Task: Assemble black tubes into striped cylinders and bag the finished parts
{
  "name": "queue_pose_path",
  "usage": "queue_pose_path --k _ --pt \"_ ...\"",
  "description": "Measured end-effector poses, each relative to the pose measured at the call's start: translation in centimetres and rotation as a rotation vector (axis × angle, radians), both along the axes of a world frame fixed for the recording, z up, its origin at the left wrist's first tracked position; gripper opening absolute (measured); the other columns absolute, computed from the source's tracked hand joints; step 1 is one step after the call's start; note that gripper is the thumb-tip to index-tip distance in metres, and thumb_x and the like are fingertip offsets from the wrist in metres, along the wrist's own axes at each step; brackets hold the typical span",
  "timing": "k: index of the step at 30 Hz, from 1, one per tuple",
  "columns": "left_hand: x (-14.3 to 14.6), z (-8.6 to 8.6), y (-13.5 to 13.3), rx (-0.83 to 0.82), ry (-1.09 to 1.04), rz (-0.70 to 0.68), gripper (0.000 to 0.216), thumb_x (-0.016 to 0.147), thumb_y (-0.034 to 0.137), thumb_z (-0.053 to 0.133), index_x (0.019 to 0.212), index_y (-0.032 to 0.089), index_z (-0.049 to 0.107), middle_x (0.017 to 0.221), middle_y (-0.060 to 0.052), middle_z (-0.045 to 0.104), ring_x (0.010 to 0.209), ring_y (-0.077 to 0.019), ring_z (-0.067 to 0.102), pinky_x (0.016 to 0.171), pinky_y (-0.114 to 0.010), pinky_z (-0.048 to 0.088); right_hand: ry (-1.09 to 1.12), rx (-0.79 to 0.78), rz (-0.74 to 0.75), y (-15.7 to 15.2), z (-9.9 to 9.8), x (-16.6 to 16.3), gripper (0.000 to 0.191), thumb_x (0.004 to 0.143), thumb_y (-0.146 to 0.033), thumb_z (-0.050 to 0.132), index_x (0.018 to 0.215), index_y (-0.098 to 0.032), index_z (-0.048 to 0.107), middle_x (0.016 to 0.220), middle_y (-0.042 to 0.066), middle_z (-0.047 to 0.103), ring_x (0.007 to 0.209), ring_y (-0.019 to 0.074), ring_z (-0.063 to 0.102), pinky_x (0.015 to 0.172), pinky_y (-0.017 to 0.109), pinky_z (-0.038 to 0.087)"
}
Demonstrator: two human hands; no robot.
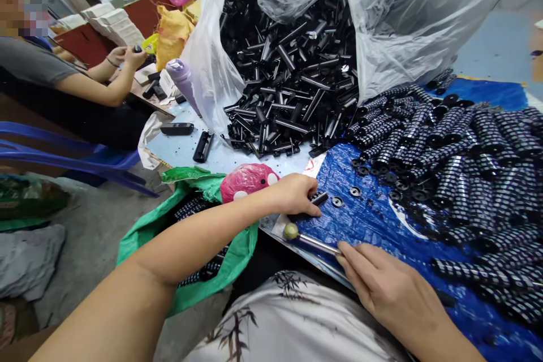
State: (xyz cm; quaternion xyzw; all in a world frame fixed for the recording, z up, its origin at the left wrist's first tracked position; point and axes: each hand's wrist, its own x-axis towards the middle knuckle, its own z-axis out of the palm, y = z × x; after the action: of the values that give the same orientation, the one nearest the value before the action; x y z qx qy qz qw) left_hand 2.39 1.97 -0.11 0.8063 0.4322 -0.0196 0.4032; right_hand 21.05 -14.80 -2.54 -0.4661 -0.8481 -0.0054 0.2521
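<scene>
Over the blue sheet [339,172], the left hand [297,193] grips a black tube [319,198] — best kept steady — while the right hand [379,271] holds a round-headed mallet [316,242].

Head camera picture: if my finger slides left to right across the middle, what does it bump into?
Blue plastic chair, black plastic case, pink bundle with white spots, left hand, small black discs, heap of black-and-white patterned rollers.

1 head-worn camera looks forward and down at the table [291,165] from close above.
</scene>
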Motion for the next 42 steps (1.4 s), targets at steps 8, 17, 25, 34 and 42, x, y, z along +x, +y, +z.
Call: queue_pose_path --k 8,17,25,34,42 --pt "-9.9 8.3 1.1 -0.4 -0.015 -0.213 0.022 0.052 0.029 0.09 0.065 0.023 0.073 0.053 0.002 0.059 0.046 -0.0151 0.048 0.047 -0.028 0.034 0.162 0.031 -0.048 -1.1 -0.7 3.1 0.024 0.096 -0.021 0.062 0.119 -0.017 0.066 0.097 0.006 0.072 0.084 0.0162 0.068 0.082 0.028 0.054" --pt "-6.5 5.8 5.3 0.573 0.283 -0.008 0.025 0.088 0.02 0.052 0.099 0.016 0.074 0.1 -0.012 0.072 0.097 -0.026 0.066 0.086 -0.036 0.048 0.089 0.023 -0.166 0.8 -0.9 2.9 0.022 0.096 -0.032 0.063 0.111 -0.017 0.067 0.093 0.006 0.074 0.081 0.0181 0.069 0.079 0.031 0.053" --pt "-3.8 2.4 11.0 0.605 0.633 -0.047 0.03 0.089 0.033 0.051 0.104 0.018 0.071 0.107 -0.014 0.074 0.099 -0.0301 0.068 0.076 -0.033 0.048 -0.191 -0.234 -0.996 6.4 2.9 10.3 0.034 0.099 -0.039 0.045 0.121 -0.016 0.056 0.09 0.011 0.075 0.072 0.0262 0.072 0.065 0.035 0.048" --pt "-4.4 2.5 8.8 0.84 0.2 0.162 0.021 0.091 0.027 0.041 0.078 0.02 0.057 0.089 -0.01 0.065 0.085 -0.0224 0.061 0.076 -0.032 0.045 -0.332 -0.509 -1.027 11.9 4.3 9.7 0.036 0.09 -0.035 0.055 0.117 -0.011 0.053 0.081 0.018 0.07 0.078 0.0338 0.071 0.069 0.041 0.048" --pt "-3.3 3.7 6.2 0.653 -0.477 0.623 0.013 0.085 0.03 0.061 0.088 0.023 0.051 0.074 0.002 0.054 0.064 -0.0135 0.048 0.062 -0.027 0.04 0.41 -0.106 -0.982 7.0 4.9 11.9 0.031 0.082 -0.045 0.067 0.1 -0.021 0.067 0.084 0.005 0.068 0.068 0.019 0.058 0.068 0.034 0.047"
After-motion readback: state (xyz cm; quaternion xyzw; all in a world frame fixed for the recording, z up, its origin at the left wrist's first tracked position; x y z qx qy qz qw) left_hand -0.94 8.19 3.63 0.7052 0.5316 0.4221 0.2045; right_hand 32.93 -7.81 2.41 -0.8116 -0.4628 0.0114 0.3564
